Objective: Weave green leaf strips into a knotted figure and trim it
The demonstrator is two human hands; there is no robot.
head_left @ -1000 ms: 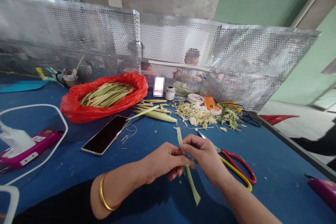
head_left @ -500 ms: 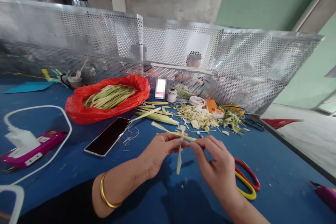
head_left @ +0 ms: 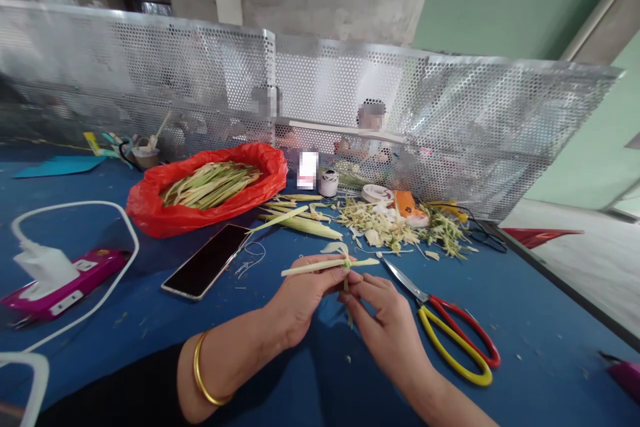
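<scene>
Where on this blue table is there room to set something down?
Between the scissors and the purple object at far right, the table is mostly bare; so is the patch between phone and left forearm. It's crowded along the perforated screen, from red bag to trimmings.

plain black fabric sleeve (head_left: pixel 115 387) at lower left of the frame, pretty neat smooth gold-coloured round bangle (head_left: pixel 197 368) just past it, bare left hand (head_left: pixel 304 292), bare right hand (head_left: pixel 384 312) and forearm (head_left: pixel 440 390)
</scene>
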